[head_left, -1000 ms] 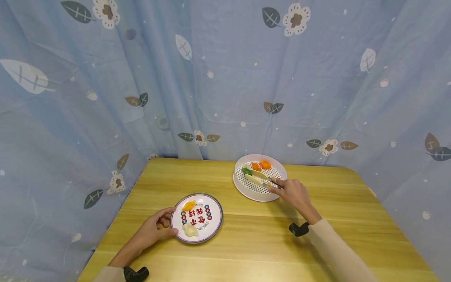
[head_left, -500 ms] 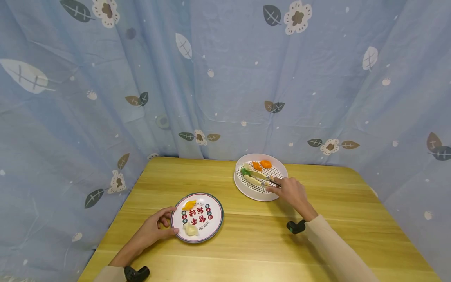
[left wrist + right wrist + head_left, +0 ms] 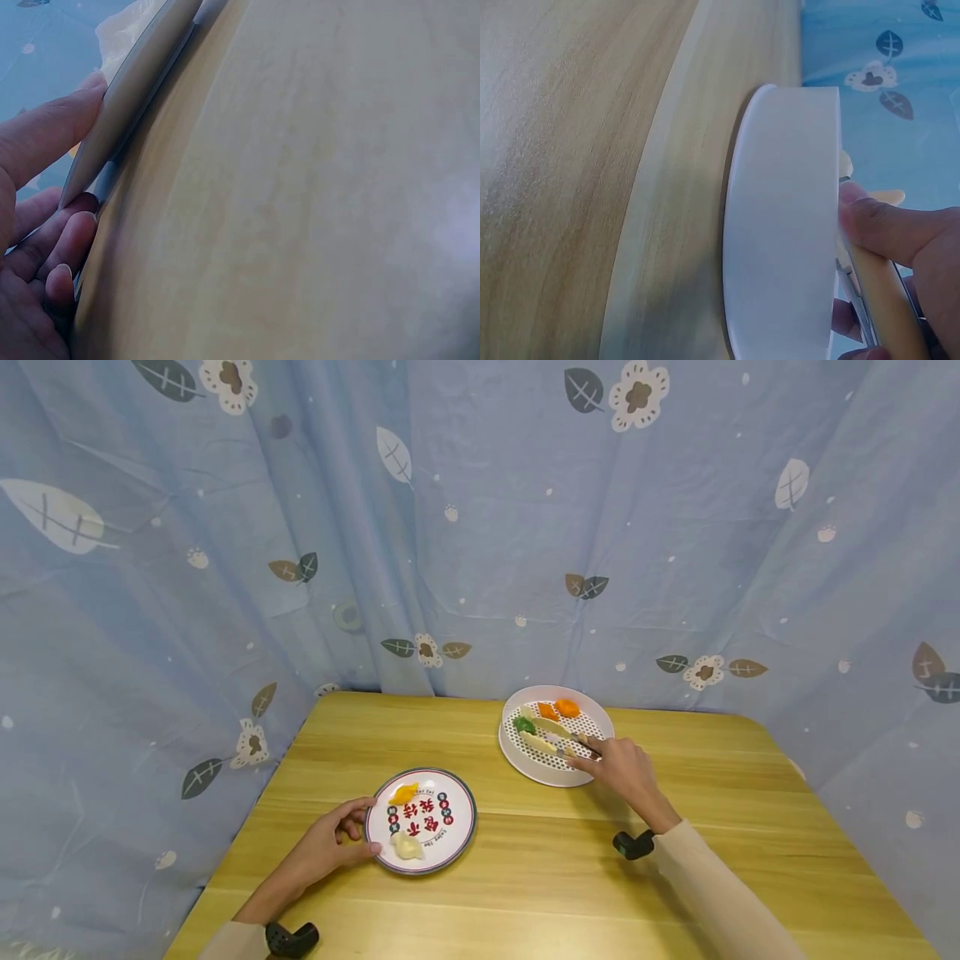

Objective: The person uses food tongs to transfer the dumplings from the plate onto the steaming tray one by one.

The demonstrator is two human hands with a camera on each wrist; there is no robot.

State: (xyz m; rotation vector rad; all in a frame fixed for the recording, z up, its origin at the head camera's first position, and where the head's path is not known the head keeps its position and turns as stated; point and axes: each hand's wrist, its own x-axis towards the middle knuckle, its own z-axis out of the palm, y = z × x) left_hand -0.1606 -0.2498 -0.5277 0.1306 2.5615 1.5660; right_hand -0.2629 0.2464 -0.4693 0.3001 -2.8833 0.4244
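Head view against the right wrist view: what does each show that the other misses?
Only the head view shows the left hand holding the printed plate, the two dumplings on it, and the orange and green pieces in the white tray. Only the right wrist view shows the tray's outer wall up close, with a thumb over its rim. Both show the right hand gripping tongs at the tray on the wooden table.

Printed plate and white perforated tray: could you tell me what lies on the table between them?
Nothing: the head view shows bare wooden table between the printed plate and the white perforated tray.
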